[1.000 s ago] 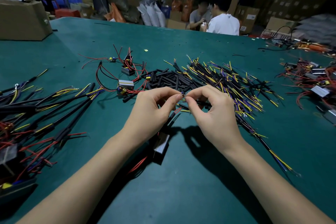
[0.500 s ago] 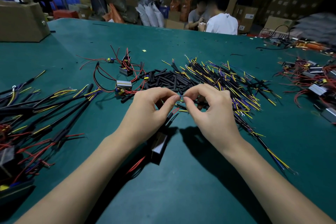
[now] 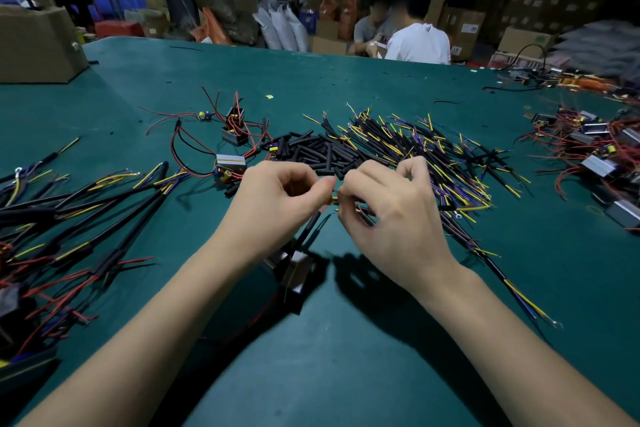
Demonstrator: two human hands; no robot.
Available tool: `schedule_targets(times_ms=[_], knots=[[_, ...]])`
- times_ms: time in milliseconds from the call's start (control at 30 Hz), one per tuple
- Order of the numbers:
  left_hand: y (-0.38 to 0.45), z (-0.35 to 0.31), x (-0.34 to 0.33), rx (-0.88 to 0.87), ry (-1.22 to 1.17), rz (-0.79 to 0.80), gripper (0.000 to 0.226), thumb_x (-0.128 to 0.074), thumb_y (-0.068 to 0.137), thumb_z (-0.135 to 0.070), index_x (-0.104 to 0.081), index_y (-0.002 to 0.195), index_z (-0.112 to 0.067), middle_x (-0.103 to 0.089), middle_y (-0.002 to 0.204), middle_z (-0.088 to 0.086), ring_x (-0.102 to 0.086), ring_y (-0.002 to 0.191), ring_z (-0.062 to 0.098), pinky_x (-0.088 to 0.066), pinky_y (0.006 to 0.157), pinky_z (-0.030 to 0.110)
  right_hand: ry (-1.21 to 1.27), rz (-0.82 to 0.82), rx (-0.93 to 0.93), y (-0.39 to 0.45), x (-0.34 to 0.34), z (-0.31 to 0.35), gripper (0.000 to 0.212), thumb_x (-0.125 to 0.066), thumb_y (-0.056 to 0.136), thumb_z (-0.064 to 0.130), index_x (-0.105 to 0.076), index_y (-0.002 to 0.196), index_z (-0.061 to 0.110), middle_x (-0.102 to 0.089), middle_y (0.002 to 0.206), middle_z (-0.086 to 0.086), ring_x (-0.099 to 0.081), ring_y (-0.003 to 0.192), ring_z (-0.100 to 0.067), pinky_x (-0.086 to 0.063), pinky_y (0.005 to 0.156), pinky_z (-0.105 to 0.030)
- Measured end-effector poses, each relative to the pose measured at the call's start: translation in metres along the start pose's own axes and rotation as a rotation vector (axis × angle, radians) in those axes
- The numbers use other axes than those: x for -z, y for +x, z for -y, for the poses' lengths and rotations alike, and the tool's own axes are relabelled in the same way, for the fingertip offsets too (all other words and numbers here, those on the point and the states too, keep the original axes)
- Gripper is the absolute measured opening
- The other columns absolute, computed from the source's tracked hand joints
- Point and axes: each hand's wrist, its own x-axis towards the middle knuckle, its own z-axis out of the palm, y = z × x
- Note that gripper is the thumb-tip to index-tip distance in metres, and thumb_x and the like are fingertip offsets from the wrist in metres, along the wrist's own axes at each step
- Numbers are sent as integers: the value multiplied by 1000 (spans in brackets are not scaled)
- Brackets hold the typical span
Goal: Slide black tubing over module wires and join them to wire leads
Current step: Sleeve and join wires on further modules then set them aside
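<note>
Both my hands have dropped slightly. Left hand (image 3: 277, 198) and right hand (image 3: 388, 208) pinch wire ends (image 3: 335, 198), mid-joining. Next I twist them firmly.

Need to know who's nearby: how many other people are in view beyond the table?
2. One in a white shirt beyond the table's far edge, back to camera; one in a grey shirt beside them, partly hidden. More may be hidden among the boxes.
</note>
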Motion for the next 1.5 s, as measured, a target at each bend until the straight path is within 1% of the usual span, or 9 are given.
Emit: schedule_targets(times_ms=[200, 367, 500, 600, 867, 1000, 1167, 1367, 1500], knots=[[5, 4, 11, 340, -121, 156, 23, -70, 71, -40, -64, 57, -22, -52, 55, -1, -43, 64, 18, -32, 62, 28, -129, -56, 171, 0, -4, 4, 20, -50, 86, 10, -60, 70, 16, -56, 66, -1, -50, 59, -25, -32, 67, -38], [0, 3, 3, -171, 97, 36, 4, -67, 87, -20, -65, 85, -18, -59, 60, 1, -47, 53, 11, -37, 55, 24, 244, 101, -224, -2, -3, 0, 14, -59, 81, 18, -53, 69, 17, -53, 67, 9, -47, 61, -14, -36, 70, -41], [2, 7, 6, -346, 307, 40, 3, -68, 86, -11, -71, 87, -12, -60, 78, -5, -53, 70, 2, -38, 68, 13, 376, 144, -317, -1, -4, -1, 16, -61, 81, 15, -54, 68, 15, -53, 64, 9, -45, 59, -10, -40, 68, -42], [1, 10, 5, -350, 449, 44, 7, -63, 89, -16, -70, 91, -13, -55, 88, -2, -54, 81, 15, -46, 71, 32, 129, 167, -148, -2, -3, 1, 13, -54, 83, 16, -52, 70, 19, -51, 67, 7, -41, 61, -15, -37, 68, -40], [2, 14, -2, -123, 496, 67, 14, -47, 94, -24, -53, 81, -25, -48, 90, -7, -43, 85, 9, -36, 72, 27, -320, 107, 200, 0, -9, -1, 11, -62, 76, 8, -59, 74, 18, -51, 66, -1, -48, 60, -25, -26, 67, -37], [2, 15, 3, -145, 369, 195, 5, -60, 91, -19, -59, 88, -23, -50, 88, -7, -50, 82, 8, -39, 77, 19, -83, 159, 5, -5, -12, -3, 12, -58, 81, 14, -55, 70, 16, -54, 65, 4, -47, 59, -23, -27, 67, -36], [2, 17, 5, -377, 594, 175, 13, -64, 89, -20, -64, 101, -16, -57, 96, -3, -56, 95, 18, -40, 80, 34, 384, 299, -354, -8, -9, -12, 12, -61, 82, 18, -59, 70, 21, -56, 63, 14, -49, 61, -10, -37, 80, -37], [2, 15, 9, -570, 699, 174, 7, -65, 83, -15, -67, 89, -11, -61, 85, 4, -60, 79, 26, -42, 65, 36, 657, 408, -480, -2, -2, -15, 14, -67, 82, 5, -67, 72, 15, -67, 70, -4, -60, 68, -25, -48, 69, -38], [4, 12, 12, -656, 752, 199, 10, -71, 81, -13, -67, 90, -12, -61, 82, 4, -61, 74, 25, -38, 64, 30, 776, 513, -539, 1, 6, -21, 16, -67, 82, 2, -67, 71, 14, -66, 65, -1, -55, 62, -9, -45, 60, -25]])
